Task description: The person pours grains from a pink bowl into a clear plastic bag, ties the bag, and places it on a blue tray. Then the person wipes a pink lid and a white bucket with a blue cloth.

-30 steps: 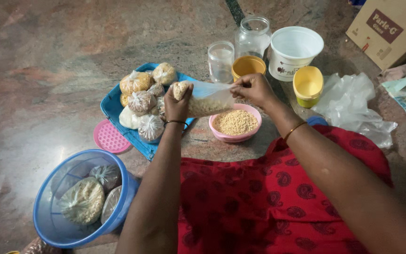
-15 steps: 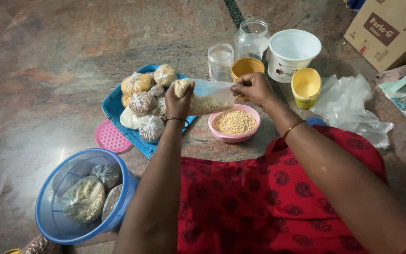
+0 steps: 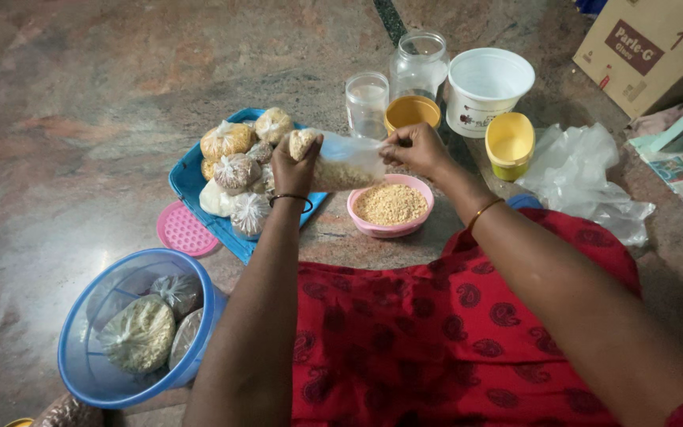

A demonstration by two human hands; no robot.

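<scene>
While a clear plastic bag of pale yellow grain (image 3: 341, 168) is held sideways above the pink plastic bowl of grain (image 3: 390, 209) — its bottom clenched by the left hand (image 3: 294, 170), its mouth pinched by the right hand (image 3: 414, 150) — grain could be spilled onto the stone floor (image 3: 81, 119) if the mouth were let slip.

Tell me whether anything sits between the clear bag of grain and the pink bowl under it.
Nothing visible does. The left hand and right hand hold the clear bag of grain stretched sideways just above the pink bowl, whose top is open and already holds grain. The glass tumbler and yellow lid stand behind.
</scene>
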